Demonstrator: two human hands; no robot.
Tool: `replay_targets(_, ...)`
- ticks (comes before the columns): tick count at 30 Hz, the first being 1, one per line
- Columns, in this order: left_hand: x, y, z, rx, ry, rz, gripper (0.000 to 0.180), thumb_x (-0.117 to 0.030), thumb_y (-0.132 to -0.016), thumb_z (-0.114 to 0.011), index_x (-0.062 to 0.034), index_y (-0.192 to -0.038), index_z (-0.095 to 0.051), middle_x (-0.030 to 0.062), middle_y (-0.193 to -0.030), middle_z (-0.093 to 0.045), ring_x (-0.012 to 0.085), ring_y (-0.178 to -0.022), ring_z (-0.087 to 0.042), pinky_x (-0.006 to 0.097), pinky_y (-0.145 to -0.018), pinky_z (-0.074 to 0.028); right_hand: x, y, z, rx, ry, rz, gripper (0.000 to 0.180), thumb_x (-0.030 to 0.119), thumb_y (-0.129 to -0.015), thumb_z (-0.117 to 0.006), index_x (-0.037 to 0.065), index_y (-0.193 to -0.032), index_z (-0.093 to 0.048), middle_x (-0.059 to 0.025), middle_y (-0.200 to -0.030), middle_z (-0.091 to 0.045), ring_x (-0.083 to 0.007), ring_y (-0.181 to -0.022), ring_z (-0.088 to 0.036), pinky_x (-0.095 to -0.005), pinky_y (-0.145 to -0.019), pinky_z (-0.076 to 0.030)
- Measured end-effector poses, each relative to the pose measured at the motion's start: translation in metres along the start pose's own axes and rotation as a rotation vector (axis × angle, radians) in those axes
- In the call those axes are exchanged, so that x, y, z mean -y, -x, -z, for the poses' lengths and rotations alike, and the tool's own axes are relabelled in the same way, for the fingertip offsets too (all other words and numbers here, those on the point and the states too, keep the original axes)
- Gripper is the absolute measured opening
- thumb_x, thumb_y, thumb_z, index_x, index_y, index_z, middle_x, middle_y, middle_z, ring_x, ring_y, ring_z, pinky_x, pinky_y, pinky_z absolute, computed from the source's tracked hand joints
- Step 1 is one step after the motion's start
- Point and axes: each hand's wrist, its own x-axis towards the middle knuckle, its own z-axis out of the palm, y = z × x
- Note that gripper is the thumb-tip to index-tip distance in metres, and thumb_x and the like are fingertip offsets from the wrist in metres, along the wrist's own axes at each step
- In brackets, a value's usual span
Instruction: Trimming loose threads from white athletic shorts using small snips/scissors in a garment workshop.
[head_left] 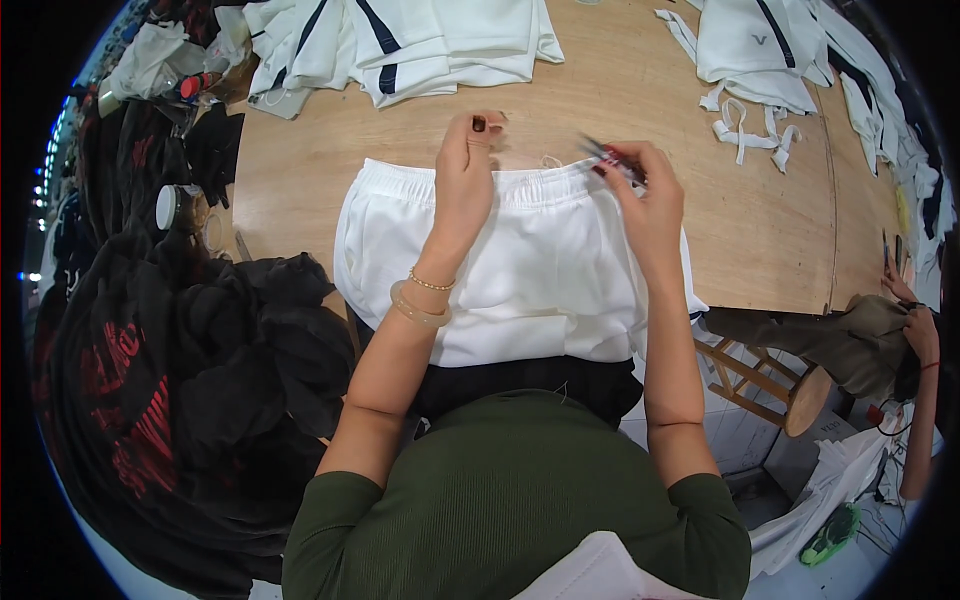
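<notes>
A pair of white shorts or trousers (520,260) with a gathered elastic waistband lies over the table's near edge and my lap, waistband away from me. My right hand (650,195) grips small red and dark thread snips (612,162), their blades blurred and pointing left above the waistband's right part. Above its left part, my left hand (466,180) is raised with fingers curled in and thumb against them. Anything in that pinch is too small to make out. A thin loose thread (549,161) stands up at the waistband between the hands.
Folded white garments with navy stripes (450,50) lie at the table's far side. More white garments (755,50) and white straps (750,135) are at far right. Black garments (260,370) heap up at left by a jar (168,207). A wooden stool (800,400) and another person's arm (922,400) are at right.
</notes>
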Motion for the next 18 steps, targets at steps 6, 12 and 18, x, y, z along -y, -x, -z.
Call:
replay_targets(6,-0.007,0.006,0.003,0.480,-0.323,0.051,0.025,-0.018,-0.087,-0.059,0.0032,-0.099,-0.060,0.0105,-0.087,-0.065,0.0177,-0.082,-0.059,0.029,-0.077,-0.046,-0.013,-0.003,-0.003,-0.098,-0.425,-0.254,0.016,0.005,-0.084,-0.059,0.000,-0.099,-0.056,-0.0073,-0.083,-0.060,-0.0122,-0.077,-0.055,-0.0242,-0.071,-0.044)
replay_targets(12,-0.009,0.010,0.005,0.697,-0.051,0.245,0.030,-0.010,-0.081,-0.063,0.0046,-0.107,-0.061,0.0076,-0.091,-0.065,0.0125,-0.085,-0.057,0.026,-0.079,-0.045,-0.016,0.000,-0.017,0.290,-0.309,-0.235,0.012,0.007,-0.080,-0.066,0.000,-0.088,-0.061,0.0023,-0.067,-0.054,-0.0060,-0.061,-0.040,-0.0208,-0.056,-0.036)
replay_targets(18,-0.034,0.009,0.005,0.719,0.229,0.339,0.028,-0.007,-0.083,-0.061,0.0045,-0.108,-0.060,0.0028,-0.096,-0.063,0.0075,-0.089,-0.055,0.022,-0.081,-0.044,0.020,-0.001,-0.015,0.028,-0.946,-0.547,0.012,0.013,-0.085,-0.064,0.002,-0.078,-0.063,0.0044,-0.066,-0.055,-0.0017,-0.056,-0.044,-0.0184,-0.051,-0.033)
